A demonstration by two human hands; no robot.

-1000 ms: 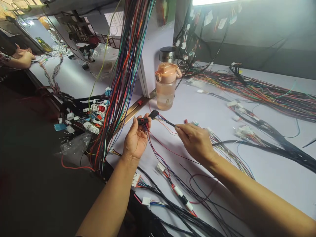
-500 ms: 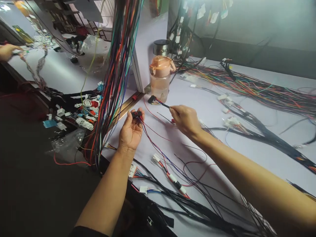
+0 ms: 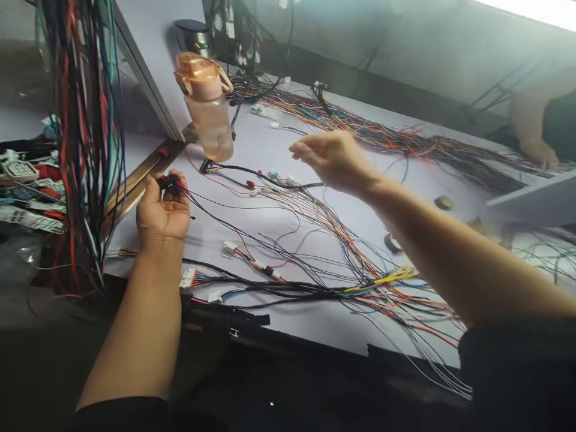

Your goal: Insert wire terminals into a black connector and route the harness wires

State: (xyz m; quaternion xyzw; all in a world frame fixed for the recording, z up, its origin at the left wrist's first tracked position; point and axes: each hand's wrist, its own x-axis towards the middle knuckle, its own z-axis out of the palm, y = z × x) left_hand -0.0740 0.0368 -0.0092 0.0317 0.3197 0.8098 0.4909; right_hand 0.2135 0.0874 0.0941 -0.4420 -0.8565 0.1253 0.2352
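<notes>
In the head view, a small black connector [image 3: 167, 180] with a red part showing on it sits at the fingertips of the left hand [image 3: 162, 210], above the near left part of the white tabletop [image 3: 315, 318]. Thin wires in red, blue and black [image 3: 211, 211] run from it to the right and trail down onto the tabletop, where they join a loose spread of coloured wires [image 3: 342, 258]. The left hand is palm up, its fingers [image 3: 179, 180] curled narrowly and pinched on the connector. The right hand [image 3: 330, 159] is raised above the middle of the tabletop, blurred, its fingers [image 3: 301, 149] loosely bent and a little apart, holding nothing that can be made out and touching nothing. Below and left of it a second black connector [image 3: 206, 166] lies on the tabletop at the end of a black sleeved cable, just in front of a clear water bottle with a peach lid [image 3: 207, 108]. A thick bundle of coloured wires [image 3: 85, 132] hangs down at the far left, just beside the left hand. Near the front edge lie white connectors [image 3: 188, 277] on short leads. At the far right, another person's hand [image 3: 537, 153] rests on a raised white surface.
</notes>
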